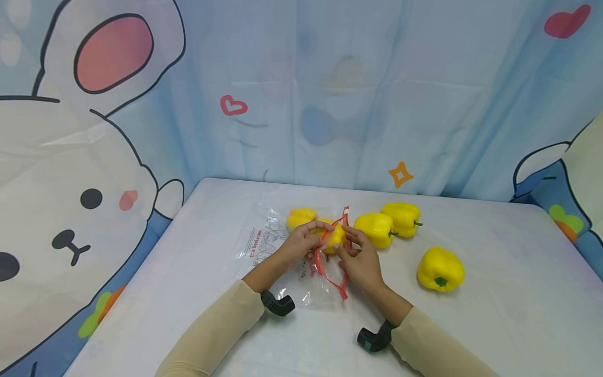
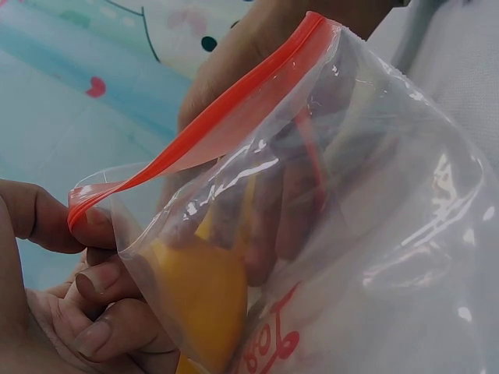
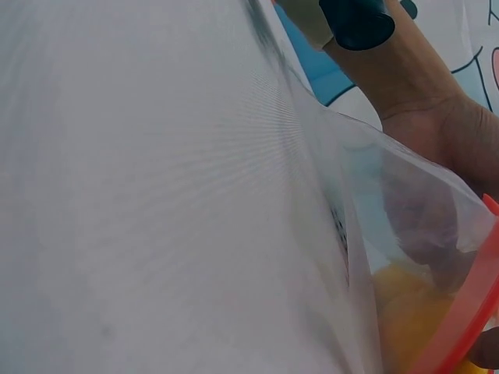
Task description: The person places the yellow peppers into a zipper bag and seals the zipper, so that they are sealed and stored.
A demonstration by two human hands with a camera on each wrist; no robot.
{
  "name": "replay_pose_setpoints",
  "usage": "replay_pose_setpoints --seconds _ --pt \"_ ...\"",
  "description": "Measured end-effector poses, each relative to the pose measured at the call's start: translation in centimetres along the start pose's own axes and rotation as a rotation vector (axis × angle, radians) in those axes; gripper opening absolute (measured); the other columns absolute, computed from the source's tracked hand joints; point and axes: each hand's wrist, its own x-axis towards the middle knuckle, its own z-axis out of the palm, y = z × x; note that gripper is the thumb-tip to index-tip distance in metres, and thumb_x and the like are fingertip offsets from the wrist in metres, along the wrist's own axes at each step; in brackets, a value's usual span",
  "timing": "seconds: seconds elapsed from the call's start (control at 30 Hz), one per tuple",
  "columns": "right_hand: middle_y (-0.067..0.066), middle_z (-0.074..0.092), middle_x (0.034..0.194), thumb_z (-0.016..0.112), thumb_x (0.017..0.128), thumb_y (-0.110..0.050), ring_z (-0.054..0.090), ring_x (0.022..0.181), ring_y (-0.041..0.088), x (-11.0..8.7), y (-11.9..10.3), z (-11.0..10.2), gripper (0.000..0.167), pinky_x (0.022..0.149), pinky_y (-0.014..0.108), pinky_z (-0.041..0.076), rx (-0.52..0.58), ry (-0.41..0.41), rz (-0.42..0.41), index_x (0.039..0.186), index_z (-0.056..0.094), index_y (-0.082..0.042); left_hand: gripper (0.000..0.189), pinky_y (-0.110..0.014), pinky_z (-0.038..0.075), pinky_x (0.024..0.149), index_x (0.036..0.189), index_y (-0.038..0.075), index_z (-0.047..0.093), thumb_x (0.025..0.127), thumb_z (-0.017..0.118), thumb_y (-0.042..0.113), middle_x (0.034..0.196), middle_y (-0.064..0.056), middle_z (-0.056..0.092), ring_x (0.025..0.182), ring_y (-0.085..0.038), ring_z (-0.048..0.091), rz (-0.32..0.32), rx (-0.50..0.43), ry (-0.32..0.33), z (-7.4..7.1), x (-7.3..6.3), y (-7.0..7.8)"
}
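Yellow peppers (image 1: 374,229) (image 1: 401,218) (image 1: 440,268), three outside one bag (image 1: 270,238), two hands (image 1: 298,247) (image 1: 365,265) on it

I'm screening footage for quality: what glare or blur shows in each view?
Head: loose peppers fairly sharp, small glints on the clear bag; left wrist: white glare streaks across the bag, curtain behind it soft; right wrist: tabletop lacking crisp detail, pepper seen through the plastic hazy.
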Motion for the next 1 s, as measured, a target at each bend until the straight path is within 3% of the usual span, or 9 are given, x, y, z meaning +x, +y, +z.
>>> replay_pose_setpoints --seconds 1.0 --pt "0.011 0.048 0.146 0.068 0.092 -0.027 0.064 0.091 0.026 0.40 -0.15 0.27 0.056 0.071 0.027 0.059 -0.033 -0.004 -0.007 0.144 0.046 -0.024 0.041 -0.021 0.033 0.050 0.129 0.008 0.057 0.089 0.048 0.007 0.068 0.003 0.056 0.050 -0.011 0.037 0.000 -0.002 -0.009 -0.08 -0.04 -0.03"
